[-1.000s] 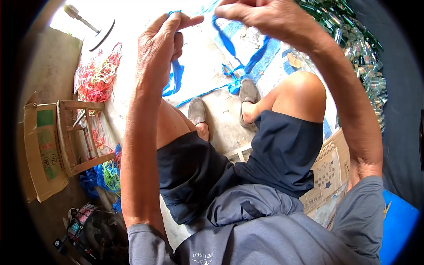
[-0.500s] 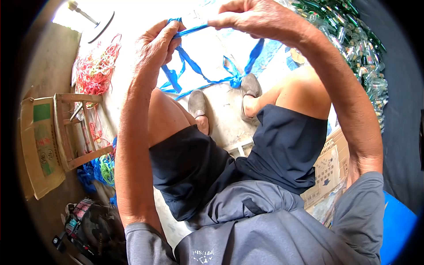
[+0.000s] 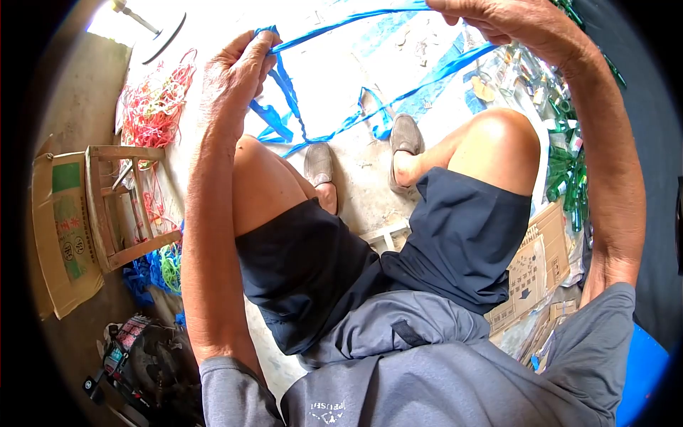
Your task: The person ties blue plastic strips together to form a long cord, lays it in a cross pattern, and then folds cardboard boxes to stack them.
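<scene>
A long blue plastic strip (image 3: pixel 341 26) stretches between my two hands at the top of the head view. My left hand (image 3: pixel 245 64) is closed on one part of it, thumb pressed over the fingers. Further right and higher, my right hand (image 3: pixel 505 21) pinches the other part; its fingers are partly cut off by the view's edge. More of the strip hangs from the left hand in loops, trails over the floor near my shoes (image 3: pixel 319 165), and rises again towards the right hand.
To the left are a wooden stool frame (image 3: pixel 135 206) with cardboard (image 3: pixel 65 235) against it and a heap of red and pink strands (image 3: pixel 156 107). Green and clear glass bottles (image 3: pixel 565 156) lie at right. Flattened cardboard boxes (image 3: pixel 526 274) rest beside my right leg.
My right hand has moved right and up, away from the left, drawing out a longer stretch of blue strip. The left hand has shifted slightly left.
</scene>
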Demonstrator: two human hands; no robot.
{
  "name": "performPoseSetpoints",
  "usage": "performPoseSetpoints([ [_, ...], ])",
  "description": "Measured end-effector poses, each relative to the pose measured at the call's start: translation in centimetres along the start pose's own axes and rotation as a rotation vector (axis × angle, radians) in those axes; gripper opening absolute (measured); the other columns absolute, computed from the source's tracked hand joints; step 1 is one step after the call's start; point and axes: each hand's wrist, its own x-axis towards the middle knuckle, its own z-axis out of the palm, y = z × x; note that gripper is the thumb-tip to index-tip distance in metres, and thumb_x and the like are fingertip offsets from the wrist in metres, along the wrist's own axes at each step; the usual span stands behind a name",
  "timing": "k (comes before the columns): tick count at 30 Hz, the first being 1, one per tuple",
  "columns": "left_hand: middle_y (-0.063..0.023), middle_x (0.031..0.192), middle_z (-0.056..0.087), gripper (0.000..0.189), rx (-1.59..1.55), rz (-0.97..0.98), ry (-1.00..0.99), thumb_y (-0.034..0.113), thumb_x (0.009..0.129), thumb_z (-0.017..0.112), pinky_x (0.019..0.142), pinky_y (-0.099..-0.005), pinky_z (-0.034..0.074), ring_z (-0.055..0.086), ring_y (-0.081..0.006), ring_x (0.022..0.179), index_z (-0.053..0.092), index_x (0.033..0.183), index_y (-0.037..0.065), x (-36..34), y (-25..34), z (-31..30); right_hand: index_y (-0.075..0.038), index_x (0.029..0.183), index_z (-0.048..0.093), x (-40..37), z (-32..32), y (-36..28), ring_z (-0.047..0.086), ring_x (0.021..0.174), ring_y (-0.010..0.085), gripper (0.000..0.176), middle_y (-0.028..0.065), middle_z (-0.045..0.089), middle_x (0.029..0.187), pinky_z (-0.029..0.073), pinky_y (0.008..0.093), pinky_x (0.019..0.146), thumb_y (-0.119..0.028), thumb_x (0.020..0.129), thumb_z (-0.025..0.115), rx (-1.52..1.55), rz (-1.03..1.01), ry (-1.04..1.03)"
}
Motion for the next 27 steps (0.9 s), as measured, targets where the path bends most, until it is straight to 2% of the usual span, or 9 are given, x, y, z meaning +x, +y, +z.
performPoseSetpoints([
  [1,0.0064,0.068,0.054,0.025,0.034,0.009,0.030,0.026,0.102,0.066,0.047,-0.0160,0.026,0.035,0.0012,0.055,0.072,0.112,0.004,0.0,-0.1,0.2,-0.008,0.079,0.071,-0.1,-0.3,-0.1,0.043,0.051,0.0045,0.033,-0.0062,0.053,0.060,0.035,0.0234,0.047,-0.037,0.094,0.075,-0.010,0.007,0.008],
  [4,0.0014,0.074,0.069,0.027,0.029,-0.020,-0.014,0.033,0.099,0.069,0.053,-0.0186,0.039,0.057,-0.0005,0.064,0.078,0.110,0.010,0.5,-1.1,-0.7,-0.007,0.077,0.068,-0.6,-1.3,-0.4,0.040,0.049,0.0050,0.036,-0.0065,0.048,0.056,0.032,0.0242,0.045,-0.038,0.094,0.075,0.017,0.023,0.031],
  [7,0.0005,0.077,0.071,0.026,0.010,-0.049,0.072,0.032,0.098,0.070,0.052,-0.0196,0.040,0.057,-0.0006,0.064,0.078,0.109,0.011,0.6,-1.7,-0.6,-0.006,0.076,0.067,-0.9,-2.7,-0.4,0.036,0.046,0.0048,0.035,-0.0069,0.044,0.054,0.027,0.0247,0.044,-0.034,0.096,0.073,0.162,0.013,0.007],
  [11,-0.0021,0.080,0.073,0.024,-0.012,-0.049,0.058,0.029,0.099,0.068,0.049,-0.0201,0.039,0.049,0.0002,0.058,0.077,0.110,0.009,0.9,-2.0,-1.0,-0.005,0.080,0.066,-1.1,-3.8,-0.4,0.031,0.046,0.0034,0.032,-0.0083,0.041,0.055,0.023,0.0232,0.043,-0.030,0.099,0.070,0.178,-0.096,0.138],
  [15,-0.0062,0.087,0.077,0.022,-0.039,-0.020,0.007,0.024,0.102,0.063,0.045,-0.0195,0.035,0.042,0.0009,0.052,0.075,0.109,0.007,1.1,-2.2,-1.2,-0.008,0.081,0.060,-1.0,-6.3,-1.5,0.028,0.046,0.0022,0.031,-0.0106,0.036,0.056,0.021,0.0229,0.042,-0.029,0.103,0.064,0.111,-0.124,0.249],
  [18,-0.0093,0.096,0.079,0.021,-0.031,-0.003,0.014,0.020,0.103,0.058,0.042,-0.0183,0.031,0.036,0.0021,0.048,0.073,0.106,0.005,0.8,-1.6,-1.0,-0.009,0.081,0.057,-1.4,-8.8,-2.4,0.027,0.046,0.0012,0.031,-0.0111,0.032,0.056,0.021,0.0225,0.041,-0.029,0.105,0.061,0.075,-0.227,0.197],
  [20,-0.0092,0.096,0.079,0.022,-0.026,-0.001,0.035,0.019,0.103,0.057,0.041,-0.0183,0.031,0.035,0.0024,0.048,0.073,0.105,0.005,0.7,-1.7,-1.0,-0.010,0.081,0.053,-1.8,-9.9,-3.1,0.027,0.045,0.0006,0.033,-0.0119,0.030,0.056,0.021,0.0210,0.040,-0.031,0.106,0.059,0.238,-0.290,0.203],
  [22,-0.0115,0.100,0.078,0.023,0.004,-0.038,0.046,0.020,0.106,0.053,0.040,-0.0184,0.027,0.033,0.0015,0.047,0.070,0.104,0.005,0.6,-1.4,-0.7,-0.011,0.081,0.052,-1.2,-12.0,-3.7,0.027,0.045,0.0005,0.033,-0.0124,0.029,0.056,0.021,0.0204,0.039,-0.032,0.106,0.059,0.242,-0.257,0.329],
  [27,-0.0124,0.100,0.078,0.024,0.023,-0.064,0.030,0.021,0.108,0.051,0.040,-0.0188,0.026,0.031,0.0009,0.046,0.069,0.103,0.005,0.7,-1.3,-0.5,-0.011,0.081,0.052,-1.9,-16.1,-6.0,0.026,0.045,0.0013,0.031,-0.0115,0.030,0.057,0.022,0.0208,0.040,-0.030,0.105,0.059,0.259,-0.261,0.418],
])
